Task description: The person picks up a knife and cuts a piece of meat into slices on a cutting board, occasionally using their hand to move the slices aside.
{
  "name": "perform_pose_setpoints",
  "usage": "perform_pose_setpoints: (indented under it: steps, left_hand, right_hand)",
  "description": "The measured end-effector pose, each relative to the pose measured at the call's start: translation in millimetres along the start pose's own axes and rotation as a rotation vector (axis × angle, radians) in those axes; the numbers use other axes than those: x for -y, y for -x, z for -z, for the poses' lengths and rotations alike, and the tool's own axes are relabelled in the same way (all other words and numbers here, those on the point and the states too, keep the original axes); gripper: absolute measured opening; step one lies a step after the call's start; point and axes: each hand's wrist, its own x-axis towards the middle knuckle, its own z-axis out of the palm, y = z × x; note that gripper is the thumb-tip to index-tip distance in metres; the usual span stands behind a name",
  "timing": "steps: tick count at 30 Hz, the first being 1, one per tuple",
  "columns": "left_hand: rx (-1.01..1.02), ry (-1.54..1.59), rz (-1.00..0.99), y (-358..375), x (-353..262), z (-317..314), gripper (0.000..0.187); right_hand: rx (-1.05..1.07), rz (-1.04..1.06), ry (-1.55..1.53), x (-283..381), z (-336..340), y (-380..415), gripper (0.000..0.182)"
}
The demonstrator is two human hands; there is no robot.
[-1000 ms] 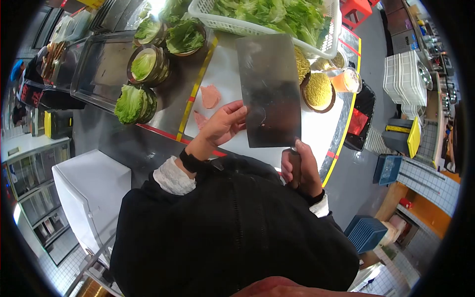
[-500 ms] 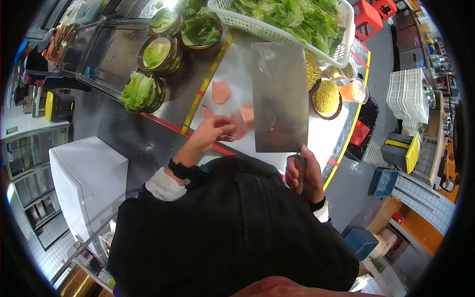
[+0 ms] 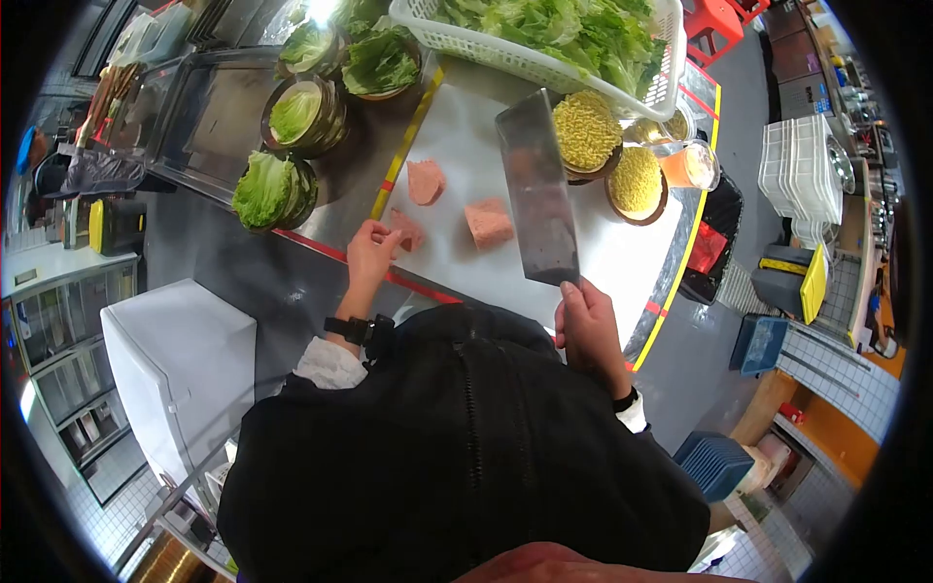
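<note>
My right hand (image 3: 591, 328) is wrapped round the handle of a large cleaver (image 3: 539, 189), whose broad blade is tilted above the white board (image 3: 457, 117). Just left of the blade lies a thick block of pink luncheon meat (image 3: 488, 223). My left hand (image 3: 369, 257) is at the board's left edge, fingers loosely curved and apart. Its fingertips are beside some luncheon meat slices (image 3: 407, 231); whether they touch is hard to tell. Another pink piece (image 3: 426, 182) lies farther back.
A white basket of lettuce (image 3: 525, 63) stands at the back. Bowls topped with noodle cakes (image 3: 587, 131) and a jug of orange liquid (image 3: 688, 167) are on the right. Several lettuce-topped bowls (image 3: 292, 121) stand left, near a metal tray (image 3: 233, 117). A white cabinet (image 3: 180, 345) stands lower left.
My left hand has moved left from the meat block to the slices at the board's left edge. The cleaver has turned, its blade now more edge-on, uncovering the block and a noodle bowl.
</note>
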Motion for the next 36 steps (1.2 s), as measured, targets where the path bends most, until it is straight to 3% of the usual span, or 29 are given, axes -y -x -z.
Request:
perform_pose_setpoints:
  steps: [4,6,7,9,12,16,18,22,24,30,36]
  left_hand:
    - [0.072,-0.09,-0.133,13.5,-30.6,0.4,0.024]
    - [0.35,-0.092,-0.477,28.4,-59.3,-13.6,0.02]
    - [0.362,-0.097,-0.481,29.5,-65.2,-25.6,0.02]
    - [0.299,-0.33,-0.899,27.3,-76.2,-48.8,0.018]
    - [0.315,-0.274,-0.994,19.5,-93.1,-71.7,0.021]
    - [0.327,-0.21,-1.023,2.3,-74.4,-99.4,0.022]
    - [0.556,0.121,-0.668,-7.4,-59.9,-110.9,0.023]
    - [0.619,0.108,-0.664,-9.7,-56.0,-111.2,0.026]
    - [0.518,0.012,-0.631,-10.1,-57.8,-112.8,0.026]
    - [0.47,-0.073,-0.724,-7.5,-62.5,-110.9,0.027]
    - [0.462,-0.012,-0.663,-5.3,-64.5,-110.0,0.028]
  right_hand:
    - [-0.035,0.086,0.173,-11.6,-2.4,-2.6,0.035]
    - [-0.034,0.153,0.329,-13.0,-7.1,-3.7,0.036]
    - [-0.058,0.206,0.434,-23.2,-6.8,-9.0,0.037]
    - [-0.097,0.253,0.489,-31.4,-11.8,-9.8,0.037]
    - [-0.125,0.273,0.558,-30.7,-20.5,-7.7,0.038]
    - [-0.129,0.335,0.671,-38.6,-23.5,-7.8,0.038]
    - [-0.135,0.351,0.674,-41.5,-23.5,-9.2,0.038]
    - [-0.144,0.335,0.659,-44.4,-25.0,-10.0,0.04]
    - [-0.145,0.33,0.661,-44.8,-25.0,-10.7,0.04]
    - [-0.156,0.361,0.656,-47.6,-25.6,-12.3,0.039]
    - [-0.161,0.386,0.64,-45.8,-25.8,-15.4,0.037]
